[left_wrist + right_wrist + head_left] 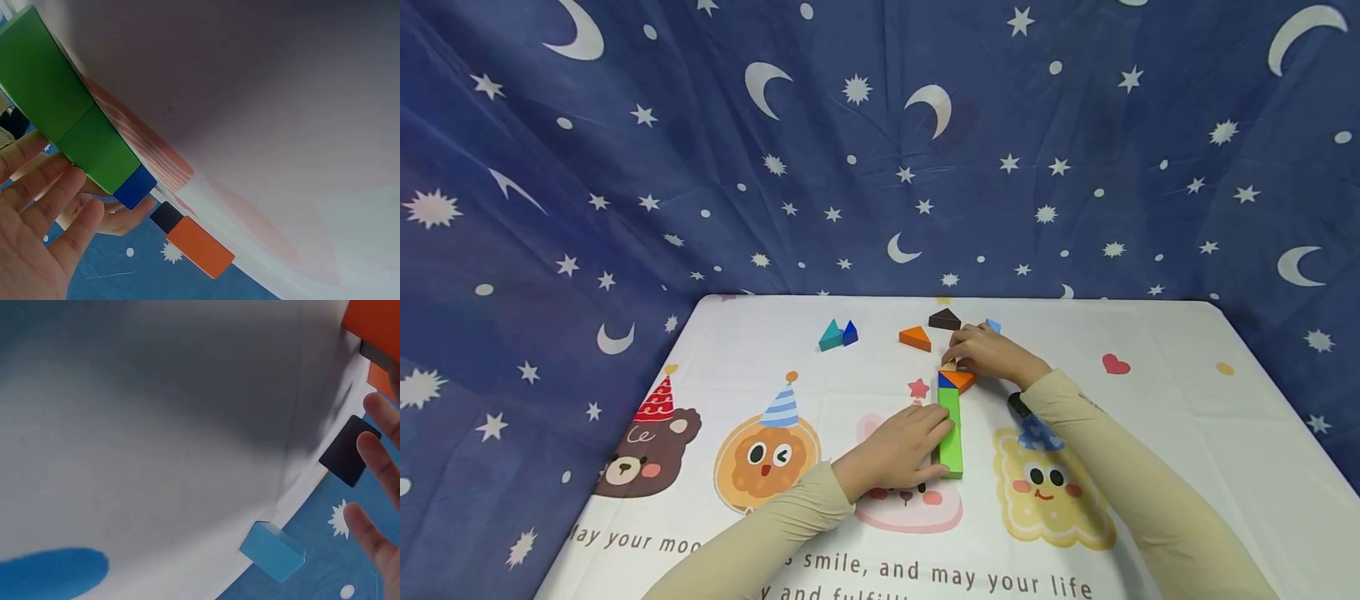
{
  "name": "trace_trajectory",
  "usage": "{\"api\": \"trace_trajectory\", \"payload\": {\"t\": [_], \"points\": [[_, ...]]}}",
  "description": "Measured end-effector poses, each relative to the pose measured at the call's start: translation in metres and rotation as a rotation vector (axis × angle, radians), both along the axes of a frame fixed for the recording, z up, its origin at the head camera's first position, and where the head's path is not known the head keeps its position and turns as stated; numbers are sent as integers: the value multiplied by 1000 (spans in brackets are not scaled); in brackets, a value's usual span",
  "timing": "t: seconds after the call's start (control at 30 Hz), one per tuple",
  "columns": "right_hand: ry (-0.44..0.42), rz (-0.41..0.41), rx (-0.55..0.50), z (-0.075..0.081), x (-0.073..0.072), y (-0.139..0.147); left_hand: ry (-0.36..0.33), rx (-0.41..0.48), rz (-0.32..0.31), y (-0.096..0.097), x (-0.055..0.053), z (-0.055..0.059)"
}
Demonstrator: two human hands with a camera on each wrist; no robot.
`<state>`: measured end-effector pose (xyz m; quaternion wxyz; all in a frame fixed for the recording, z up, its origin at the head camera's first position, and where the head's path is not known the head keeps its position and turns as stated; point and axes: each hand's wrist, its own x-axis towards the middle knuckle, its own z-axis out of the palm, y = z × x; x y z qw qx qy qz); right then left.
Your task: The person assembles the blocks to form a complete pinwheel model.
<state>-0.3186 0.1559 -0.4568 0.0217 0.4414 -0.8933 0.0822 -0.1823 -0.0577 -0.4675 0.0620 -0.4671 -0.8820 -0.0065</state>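
Now watch that row: your left hand (898,446) lies alongside the two green blocks (951,458), fingers extended and touching, not wrapped round; your right hand (992,350) is at the small tan piece (951,365) at the far end, and whether it's pinching it, I can't tell. A sideways push from the left could skew the line; a nudge up there might part the blue triangle (945,382) from the orange triangle (959,380). Bright green, flat-sided, the blocks lie end to end on the white cloth (1157,425).

Long, snug beige sleeves (1138,475)
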Motion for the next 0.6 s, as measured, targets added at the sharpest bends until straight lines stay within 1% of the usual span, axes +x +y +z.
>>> {"api": "trace_trajectory", "payload": {"t": [0.13, 0.27, 0.37, 0.47, 0.53, 0.6], "points": [[11, -46, -25, 5, -3, 8, 13, 3, -6, -1, 0, 0], [22, -128, -64, 10, -9, 23, 33, 3, -6, -1, 0, 0], [26, -188, -83, 12, -14, 35, 28, -3, 0, -1, 0, 0], [13, -242, -91, 12, -17, 44, 13, -10, 7, -1, 1, 0], [3, -264, -89, 10, -20, 48, 8, -9, 8, -1, 1, 0], [-2, -270, -89, 7, -21, 50, 11, -5, 7, -1, 1, -1]]}}
